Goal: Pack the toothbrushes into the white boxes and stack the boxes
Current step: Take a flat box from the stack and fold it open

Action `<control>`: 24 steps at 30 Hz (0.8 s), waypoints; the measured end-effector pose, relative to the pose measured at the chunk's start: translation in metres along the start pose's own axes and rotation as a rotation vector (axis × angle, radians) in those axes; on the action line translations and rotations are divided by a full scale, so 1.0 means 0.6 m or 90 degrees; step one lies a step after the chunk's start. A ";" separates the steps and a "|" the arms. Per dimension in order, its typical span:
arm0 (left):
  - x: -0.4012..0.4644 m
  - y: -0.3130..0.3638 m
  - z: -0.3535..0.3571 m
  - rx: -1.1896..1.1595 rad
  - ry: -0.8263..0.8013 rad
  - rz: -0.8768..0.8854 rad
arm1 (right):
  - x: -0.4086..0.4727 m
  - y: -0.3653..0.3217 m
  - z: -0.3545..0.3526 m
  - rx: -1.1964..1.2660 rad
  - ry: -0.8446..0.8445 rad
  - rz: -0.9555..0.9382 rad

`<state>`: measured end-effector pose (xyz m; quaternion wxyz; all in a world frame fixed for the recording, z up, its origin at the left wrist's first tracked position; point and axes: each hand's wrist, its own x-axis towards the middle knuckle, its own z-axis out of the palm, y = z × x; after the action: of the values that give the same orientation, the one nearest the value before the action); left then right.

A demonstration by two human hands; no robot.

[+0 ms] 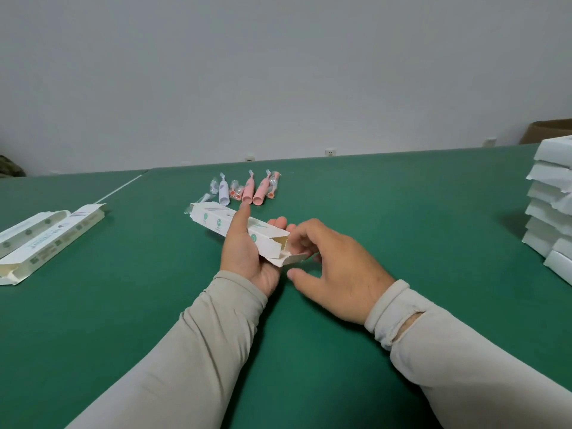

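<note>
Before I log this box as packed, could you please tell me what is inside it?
The box has its near end open, showing only bare cardboard. The right hand fingers partly cover the opening; deeper inside cannot be seen.

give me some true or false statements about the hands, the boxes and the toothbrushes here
1. The left hand holds the white box from underneath, thumb on top. True.
2. The near end of that box is sealed shut. False: its end flap hangs open, with the right hand at it.
3. The toothbrushes lie on the green table beyond the held box. True.
4. All the toothbrushes are pink. False: one is white; the others look pink.
5. A stack of white boxes stands at the right edge. True.
6. The two boxes on the left are standing upright. False: they lie flat on the table.
</note>
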<state>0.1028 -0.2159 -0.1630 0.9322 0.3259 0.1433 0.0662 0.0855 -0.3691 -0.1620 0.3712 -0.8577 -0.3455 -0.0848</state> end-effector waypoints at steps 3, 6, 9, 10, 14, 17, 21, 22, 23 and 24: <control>-0.005 -0.004 0.003 -0.017 -0.004 -0.012 | 0.002 -0.003 -0.006 0.002 0.068 -0.016; -0.009 -0.001 0.007 -0.030 -0.006 -0.013 | -0.001 -0.001 -0.011 0.008 0.104 -0.048; -0.009 0.000 0.008 -0.018 -0.008 -0.019 | -0.001 0.001 -0.011 0.001 0.105 -0.067; -0.008 -0.001 0.008 -0.018 -0.007 -0.022 | 0.000 0.001 -0.011 0.000 0.104 -0.070; -0.008 -0.006 0.008 0.014 -0.044 0.000 | 0.001 0.004 -0.011 -0.004 0.122 -0.079; -0.014 -0.012 0.016 0.051 -0.131 0.059 | 0.000 0.007 -0.013 -0.009 0.142 -0.082; -0.024 -0.015 0.016 0.064 -0.174 0.011 | 0.000 0.010 -0.020 -0.043 0.157 -0.054; -0.025 -0.015 0.015 0.068 -0.168 -0.022 | 0.000 0.011 -0.021 -0.059 0.150 -0.046; -0.025 -0.015 0.014 0.084 -0.162 -0.041 | 0.000 0.013 -0.021 -0.072 0.136 -0.037; -0.026 -0.014 0.014 0.118 -0.153 -0.044 | 0.001 0.016 -0.020 -0.072 0.113 -0.021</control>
<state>0.0911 -0.2305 -0.1583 0.9101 0.4113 0.0477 -0.0190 0.0935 -0.3819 -0.1592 0.3498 -0.8605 -0.3204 -0.1858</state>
